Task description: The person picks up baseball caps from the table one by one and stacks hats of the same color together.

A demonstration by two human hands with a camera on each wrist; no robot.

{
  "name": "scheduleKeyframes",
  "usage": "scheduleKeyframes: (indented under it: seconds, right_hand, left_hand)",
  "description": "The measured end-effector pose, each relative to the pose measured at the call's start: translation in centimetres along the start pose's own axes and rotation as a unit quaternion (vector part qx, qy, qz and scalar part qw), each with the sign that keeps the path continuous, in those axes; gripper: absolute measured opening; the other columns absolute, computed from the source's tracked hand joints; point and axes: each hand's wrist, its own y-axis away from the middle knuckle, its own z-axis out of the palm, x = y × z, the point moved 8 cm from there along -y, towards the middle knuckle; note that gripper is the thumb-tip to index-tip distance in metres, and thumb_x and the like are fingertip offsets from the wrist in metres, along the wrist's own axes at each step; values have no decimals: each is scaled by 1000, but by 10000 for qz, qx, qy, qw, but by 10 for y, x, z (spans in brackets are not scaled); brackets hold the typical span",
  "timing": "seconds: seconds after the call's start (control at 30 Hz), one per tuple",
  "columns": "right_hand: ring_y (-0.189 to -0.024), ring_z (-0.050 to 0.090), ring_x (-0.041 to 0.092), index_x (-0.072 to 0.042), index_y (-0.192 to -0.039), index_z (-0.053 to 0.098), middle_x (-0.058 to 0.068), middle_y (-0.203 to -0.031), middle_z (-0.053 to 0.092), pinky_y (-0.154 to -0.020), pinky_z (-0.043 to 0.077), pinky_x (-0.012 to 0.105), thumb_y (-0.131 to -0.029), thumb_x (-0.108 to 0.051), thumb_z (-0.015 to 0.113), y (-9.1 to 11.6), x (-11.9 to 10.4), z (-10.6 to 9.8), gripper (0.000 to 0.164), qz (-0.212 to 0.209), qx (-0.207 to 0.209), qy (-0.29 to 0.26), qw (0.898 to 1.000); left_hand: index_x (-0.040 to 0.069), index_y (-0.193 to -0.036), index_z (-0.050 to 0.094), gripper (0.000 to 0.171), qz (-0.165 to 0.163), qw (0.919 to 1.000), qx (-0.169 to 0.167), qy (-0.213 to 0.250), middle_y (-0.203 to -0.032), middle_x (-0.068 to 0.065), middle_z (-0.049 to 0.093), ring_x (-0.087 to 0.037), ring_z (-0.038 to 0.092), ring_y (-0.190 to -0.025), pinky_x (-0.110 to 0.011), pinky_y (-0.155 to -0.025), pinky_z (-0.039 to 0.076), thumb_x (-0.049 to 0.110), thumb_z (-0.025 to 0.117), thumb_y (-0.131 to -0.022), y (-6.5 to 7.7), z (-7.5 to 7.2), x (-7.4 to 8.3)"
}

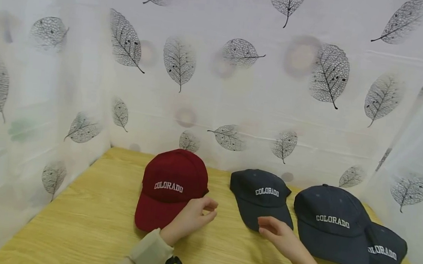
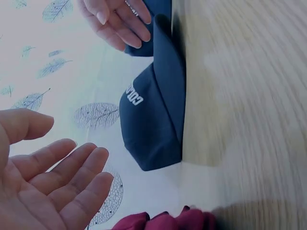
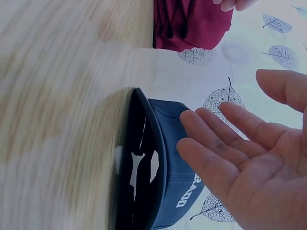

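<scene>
My left hand (image 1: 192,216) hovers by the right side of the brim of a red COLORADO cap (image 1: 177,169), its fingers loosely bent and holding nothing. In front of the brim of a navy COLORADO cap (image 1: 254,186) is my right hand (image 1: 285,243), with relaxed fingers. The right wrist view shows this right hand (image 3: 249,153) with nothing in its palm, beside a navy cap (image 3: 175,139). Palm and fingers of the left hand (image 2: 60,184) are bare too in the left wrist view. Whether either hand touches a cap, I cannot tell.
Further right sits another navy cap (image 1: 329,204), overlapping one more dark cap (image 1: 389,241) near the table's right edge. All rest on a yellow wood-grain table (image 1: 99,206). A white curtain (image 1: 214,102) printed with leaves stands behind and along both sides.
</scene>
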Motion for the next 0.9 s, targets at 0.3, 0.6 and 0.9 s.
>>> scheduleKeyframes:
  seconds: [0.3,0.6,0.9]
  right_hand:
    - [-108,50,37,12,-123,42,29,-121,47,-83,45,36,-92,-23,50,-5,-3,1,47,-111,31,90,9999]
    - [-105,52,35,10,-122,45,27,-119,50,-82,45,35,-90,-20,53,-14,-4,-4,44,-58,419,348,9985]
    - [-105,53,33,4,-120,50,21,-117,54,-84,44,39,-87,-19,57,-19,-5,-12,41,-75,892,1015,9908]
  left_hand:
    - [1,-107,59,26,-24,9999,-91,-75,-106,-12,60,-23,58,-96,-32,-77,47,17,55,-88,0,4,2]
    - [1,-106,59,26,-53,9997,-207,-101,-105,-11,61,-23,58,-95,-33,-78,47,19,55,-88,1,5,3]
    - [1,-105,60,24,43,9996,-265,-88,-105,-14,61,-20,58,-93,-31,-77,46,18,54,-88,0,8,2]
